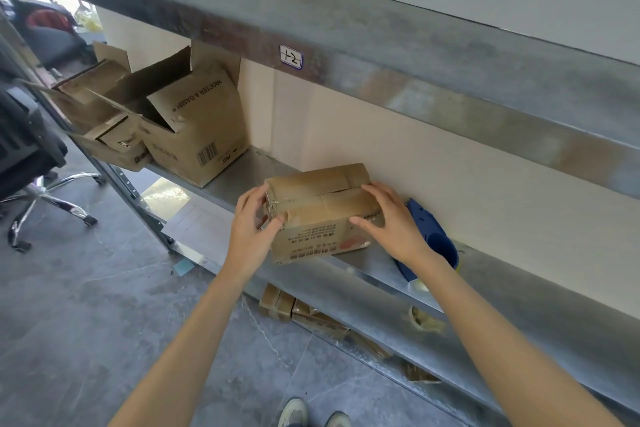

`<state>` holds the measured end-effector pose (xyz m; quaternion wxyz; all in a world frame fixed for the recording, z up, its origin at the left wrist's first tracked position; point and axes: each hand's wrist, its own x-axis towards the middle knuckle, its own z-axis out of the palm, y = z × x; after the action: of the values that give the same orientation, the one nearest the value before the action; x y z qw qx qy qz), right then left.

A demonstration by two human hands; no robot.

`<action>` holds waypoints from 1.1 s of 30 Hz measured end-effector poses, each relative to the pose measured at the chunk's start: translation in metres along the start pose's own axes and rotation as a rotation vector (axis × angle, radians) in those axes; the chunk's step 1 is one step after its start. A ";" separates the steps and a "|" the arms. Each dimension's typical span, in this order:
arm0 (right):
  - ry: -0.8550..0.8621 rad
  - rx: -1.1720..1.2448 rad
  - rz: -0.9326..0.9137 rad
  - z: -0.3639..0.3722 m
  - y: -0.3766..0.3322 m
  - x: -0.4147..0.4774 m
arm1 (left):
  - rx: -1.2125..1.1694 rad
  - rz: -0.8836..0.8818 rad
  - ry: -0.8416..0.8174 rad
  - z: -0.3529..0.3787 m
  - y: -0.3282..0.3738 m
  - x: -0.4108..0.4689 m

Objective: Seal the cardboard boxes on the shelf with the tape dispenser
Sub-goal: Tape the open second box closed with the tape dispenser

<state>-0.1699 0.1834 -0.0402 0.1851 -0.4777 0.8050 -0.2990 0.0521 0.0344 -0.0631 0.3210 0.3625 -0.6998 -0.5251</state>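
1. A metal shelf (519,291) runs along a pale wall.
2. A closed box (318,215) sits at the shelf's front edge.
3. The left hand (254,218) grips the box's left end.
4. The right hand (391,218) clasps its right end, fingers on top and thumb on the front.
5. A blue dispenser (427,224) lies just right of the box.
6. Open boxes (194,125) stand well left.

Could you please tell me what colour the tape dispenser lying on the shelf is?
Dark blue; the head view shows the tape dispenser best.
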 end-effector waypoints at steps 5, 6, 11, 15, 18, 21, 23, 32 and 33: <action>0.156 0.094 0.018 0.008 0.004 -0.015 | 0.031 0.056 -0.015 0.008 0.005 0.006; 0.166 0.101 0.019 0.008 0.004 -0.018 | 0.046 0.060 -0.023 0.009 0.007 0.009; 0.244 0.041 0.051 0.007 -0.003 -0.021 | 0.211 0.087 -0.049 0.020 0.013 0.035; 0.335 -0.144 0.025 0.004 -0.005 -0.011 | 0.323 0.101 -0.070 0.034 0.014 0.051; 0.296 -0.104 -0.038 0.007 -0.001 0.001 | 0.405 0.126 -0.050 0.042 0.013 0.057; 0.174 0.013 -0.040 0.011 0.004 0.011 | 0.423 0.134 -0.062 0.041 0.009 0.059; 0.118 0.060 -0.014 0.014 0.007 0.014 | 0.419 0.137 -0.075 0.040 0.006 0.059; 0.003 0.044 -0.006 -0.002 0.015 0.019 | 0.404 0.162 -0.204 0.032 0.004 0.068; 0.013 0.020 -0.007 -0.005 0.016 0.018 | 0.394 0.177 -0.216 0.030 0.003 0.066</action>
<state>-0.1919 0.1746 -0.0475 0.1836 -0.4766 0.8017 -0.3107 -0.0086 -0.0058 -0.0630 0.2121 0.2971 -0.8480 -0.3842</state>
